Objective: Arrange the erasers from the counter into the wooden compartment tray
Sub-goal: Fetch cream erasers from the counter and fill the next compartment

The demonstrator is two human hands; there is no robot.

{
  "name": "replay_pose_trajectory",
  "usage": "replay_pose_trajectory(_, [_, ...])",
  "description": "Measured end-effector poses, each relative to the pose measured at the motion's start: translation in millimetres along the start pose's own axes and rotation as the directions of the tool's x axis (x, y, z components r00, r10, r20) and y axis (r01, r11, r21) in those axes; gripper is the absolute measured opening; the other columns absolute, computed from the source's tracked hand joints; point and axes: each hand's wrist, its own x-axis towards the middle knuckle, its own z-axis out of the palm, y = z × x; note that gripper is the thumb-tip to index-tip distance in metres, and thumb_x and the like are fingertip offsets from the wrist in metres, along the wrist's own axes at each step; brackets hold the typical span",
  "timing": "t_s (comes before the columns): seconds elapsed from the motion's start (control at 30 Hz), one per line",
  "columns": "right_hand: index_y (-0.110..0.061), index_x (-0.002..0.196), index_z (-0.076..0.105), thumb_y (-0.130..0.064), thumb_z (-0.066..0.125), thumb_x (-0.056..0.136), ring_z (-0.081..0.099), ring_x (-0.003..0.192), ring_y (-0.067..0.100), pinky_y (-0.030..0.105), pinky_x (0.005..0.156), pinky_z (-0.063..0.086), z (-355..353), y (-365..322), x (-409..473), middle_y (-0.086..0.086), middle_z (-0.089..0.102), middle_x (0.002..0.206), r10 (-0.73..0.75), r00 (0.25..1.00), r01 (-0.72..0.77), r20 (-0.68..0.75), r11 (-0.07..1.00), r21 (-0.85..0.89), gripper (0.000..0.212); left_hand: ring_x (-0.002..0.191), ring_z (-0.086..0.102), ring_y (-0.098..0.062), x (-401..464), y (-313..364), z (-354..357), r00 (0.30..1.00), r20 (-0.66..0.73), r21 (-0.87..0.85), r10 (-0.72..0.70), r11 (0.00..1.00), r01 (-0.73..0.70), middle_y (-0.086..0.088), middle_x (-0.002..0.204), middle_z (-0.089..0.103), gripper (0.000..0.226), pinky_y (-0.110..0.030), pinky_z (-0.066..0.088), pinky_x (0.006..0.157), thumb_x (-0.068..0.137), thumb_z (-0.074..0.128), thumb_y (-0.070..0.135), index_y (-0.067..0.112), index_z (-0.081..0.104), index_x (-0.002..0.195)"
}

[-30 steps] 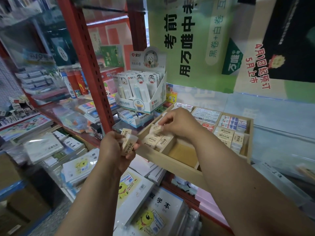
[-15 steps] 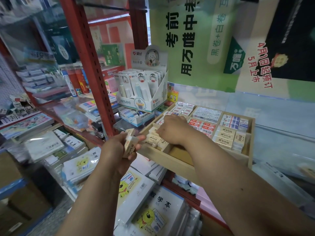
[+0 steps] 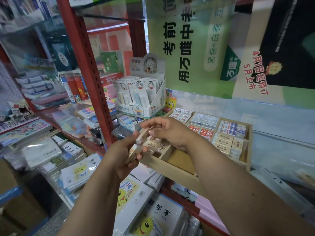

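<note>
Head view, and both hands meet just in front of the wooden compartment tray [image 3: 172,169]! The left hand [image 3: 119,157] is curled round a small stack of cream erasers [image 3: 134,153], its grip clamped on them, the stack's long axis running up and to the right toward the tray. The right hand [image 3: 168,132] reaches back across from the tray side, thumb and fingertips pinching the top eraser [image 3: 141,135] of that stack, so this grip is closed on the eraser too. It looks like a hand-off: the top piece being peeled away from the rest.

Here is the relation that matters. The near-left compartment, already holding a row of matching cream erasers [image 3: 154,144], lies just beyond and to the right of the pinched piece, directly under the right wrist. The right hand is plainly the nearer one to that slot. My read is that the eraser wants carrying a short way right and down, then turning so its length lines up with its neighbours.

The compartment beside it shows bare wood [image 3: 182,160]; the far ones are packed with white, red and blue-banded erasers. A good share of the tray is filled, I'd judge. Whether the eraser has come free of the stack is too blurred to tell.
</note>
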Motion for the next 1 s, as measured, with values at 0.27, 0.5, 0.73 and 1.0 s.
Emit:
replay_pose_trajectory(0.27, [-0.014,0.09,0.072,-0.008,0.071,0.081,0.064,0.078,0.014,0.027,0.076,0.053,-8,-3,-1,0.001,0.071,0.087,0.035,0.969,-0.066,-0.245,0.991,-0.119,0.01,0.037,0.04,-0.012,1,3,-4,0.992,-0.083,-0.093,-0.097,0.992,0.09,-0.011,0.059,0.058,0.029,-0.011,0.018,0.033,0.098,0.044,0.029,0.009,0.055,0.081])
replay_pose_trajectory(0.5, [-0.017,0.104,0.074,-0.016,0.071,0.082,0.057,0.089,0.007,0.024,0.084,0.047,1,6,5,-0.004,0.068,0.102,0.062,0.99,-0.13,-0.13,0.768,-0.627,0.021,0.041,0.041,-0.014,1,4,-18,0.972,-0.215,-0.148,-0.098,0.987,0.066,-0.013,0.063,0.058,0.021,-0.012,0.021,0.034,0.087,0.035,0.014,0.007,0.053,0.079])
replay_pose_trajectory(0.73, [-0.011,0.107,0.073,-0.011,0.07,0.082,0.057,0.103,0.018,0.019,0.069,0.035,8,10,13,0.003,0.064,0.112,0.133,0.989,-0.136,-0.071,0.593,-0.794,0.025,0.055,0.046,-0.016,-6,3,-16,0.981,-0.176,-0.26,-0.083,0.965,0.035,-0.012,0.067,0.057,0.023,-0.015,0.032,0.036,0.083,0.034,0.006,0.002,0.056,0.084])
replay_pose_trajectory(1.0, [-0.019,0.103,0.074,-0.019,0.074,0.08,0.054,0.1,0.014,0.024,0.079,0.04,5,9,8,-0.007,0.049,0.098,0.031,0.99,-0.122,-0.134,0.648,-0.751,0.022,0.061,0.063,-0.014,-1,-1,-6,0.97,-0.233,-0.176,0.074,0.978,-0.117,-0.002,0.055,0.066,0.015,-0.023,0.054,0.053,0.095,0.05,-0.001,0.008,0.06,0.09])
